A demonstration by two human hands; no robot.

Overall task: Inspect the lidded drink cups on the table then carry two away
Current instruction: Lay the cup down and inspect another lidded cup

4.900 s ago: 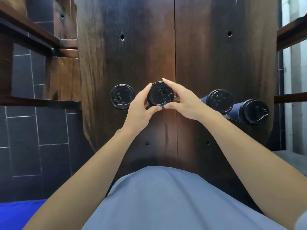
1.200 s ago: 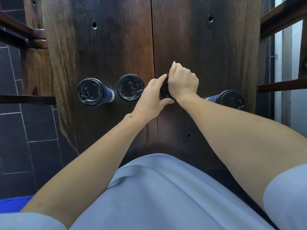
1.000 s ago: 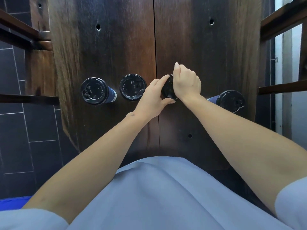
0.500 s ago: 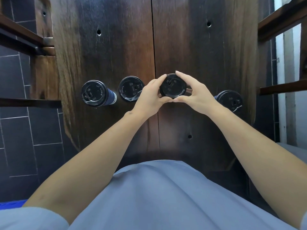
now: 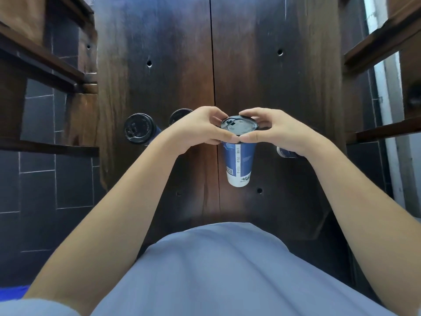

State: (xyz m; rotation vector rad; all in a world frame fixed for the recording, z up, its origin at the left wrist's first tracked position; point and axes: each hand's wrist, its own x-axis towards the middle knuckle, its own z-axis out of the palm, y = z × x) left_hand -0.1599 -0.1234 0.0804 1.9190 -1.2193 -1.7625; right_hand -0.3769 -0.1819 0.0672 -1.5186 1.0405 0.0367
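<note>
A blue and white paper cup (image 5: 239,163) with a black lid (image 5: 238,125) hangs in the air above the dark wooden table (image 5: 273,83). My left hand (image 5: 200,126) and my right hand (image 5: 280,128) both grip it around the lid's rim, thumbs meeting at the front. Another lidded cup (image 5: 137,128) stands on the table at the left. A second one (image 5: 180,114) beside it is mostly hidden behind my left hand. Only the base of a further cup (image 5: 286,153) shows under my right wrist.
Dark wooden benches or rails run along the left (image 5: 45,62) and the right (image 5: 376,49) of the table. The floor (image 5: 38,179) at the left is dark tile. My light blue clothing (image 5: 227,270) fills the bottom of the view.
The cup between my hands has come up off the table and toward me, so its blue side now shows. The camera has tilted, and the left cups sit lower behind my left hand.
</note>
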